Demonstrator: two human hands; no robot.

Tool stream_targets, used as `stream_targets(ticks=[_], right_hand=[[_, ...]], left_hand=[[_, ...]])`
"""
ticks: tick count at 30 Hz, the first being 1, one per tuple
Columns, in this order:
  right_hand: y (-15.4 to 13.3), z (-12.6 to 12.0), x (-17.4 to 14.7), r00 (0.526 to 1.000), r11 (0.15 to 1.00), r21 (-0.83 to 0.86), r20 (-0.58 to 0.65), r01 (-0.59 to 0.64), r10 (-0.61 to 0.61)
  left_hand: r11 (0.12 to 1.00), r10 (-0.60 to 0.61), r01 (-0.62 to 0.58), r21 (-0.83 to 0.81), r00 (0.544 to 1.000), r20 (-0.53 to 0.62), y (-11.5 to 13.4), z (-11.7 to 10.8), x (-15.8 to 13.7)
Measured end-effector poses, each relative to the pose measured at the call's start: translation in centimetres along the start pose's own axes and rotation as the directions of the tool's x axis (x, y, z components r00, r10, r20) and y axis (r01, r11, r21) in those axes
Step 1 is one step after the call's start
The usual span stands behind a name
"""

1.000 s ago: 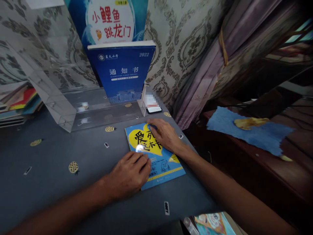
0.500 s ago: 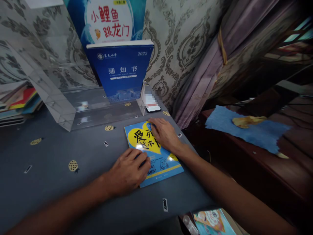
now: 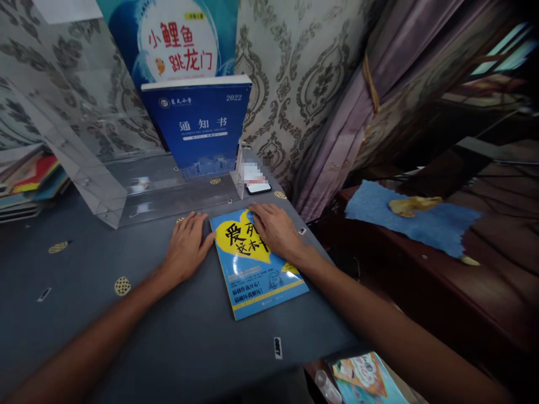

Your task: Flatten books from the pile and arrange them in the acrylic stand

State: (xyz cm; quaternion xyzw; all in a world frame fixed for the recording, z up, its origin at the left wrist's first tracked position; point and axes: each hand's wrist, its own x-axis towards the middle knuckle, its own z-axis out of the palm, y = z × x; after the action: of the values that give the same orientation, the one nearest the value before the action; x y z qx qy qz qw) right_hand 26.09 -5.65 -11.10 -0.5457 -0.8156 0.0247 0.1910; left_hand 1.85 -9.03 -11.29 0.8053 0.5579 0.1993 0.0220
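A blue book (image 3: 252,283) with a yellow heart on its cover lies closed and slightly turned on the grey table. Across the upper right of its cover rests my right hand (image 3: 278,233), fingers stretched out and covering part of the title. My left hand (image 3: 187,244) is flat on the table just left of the book, fingers spread, its thumb by the book's left edge. Behind the book stands a clear acrylic rack (image 3: 177,196). A dark blue booklet (image 3: 206,123) leans upright in it, in front of a taller teal book (image 3: 177,39).
A phone (image 3: 258,188) lies beside the rack's right end. Stacked books (image 3: 29,185) are at the far left. To the right, a blue cloth (image 3: 379,216) with a yellowish item lies on a dark red surface, near a purple curtain (image 3: 332,151). Another book (image 3: 366,379) is below the table edge.
My left hand has moved off the book's lower left, forward and left onto the table, and its fingers have spread. My right hand stays on the cover. The view has shifted slightly.
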Motion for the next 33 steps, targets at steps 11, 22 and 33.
stream_targets(ticks=[11,22,33], right_hand=[[0.1,0.8,0.2,0.999,0.998,-0.055,-0.031,0.043,-0.045],[-0.2,0.4,0.3,0.997,0.989,-0.130,0.027,0.070,-0.067],[0.2,0.5,0.0,1.000,1.000,0.005,-0.022,0.006,-0.006]], left_hand=[[0.839,-0.113,0.134,-0.528,0.991,0.071,1.1,-0.8,0.4],[0.424,-0.220,0.175,-0.889,0.972,0.086,2.0,-2.8,1.6],[0.059,-0.432,0.319,-0.946,0.863,0.264,1.9,-1.2,1.4]])
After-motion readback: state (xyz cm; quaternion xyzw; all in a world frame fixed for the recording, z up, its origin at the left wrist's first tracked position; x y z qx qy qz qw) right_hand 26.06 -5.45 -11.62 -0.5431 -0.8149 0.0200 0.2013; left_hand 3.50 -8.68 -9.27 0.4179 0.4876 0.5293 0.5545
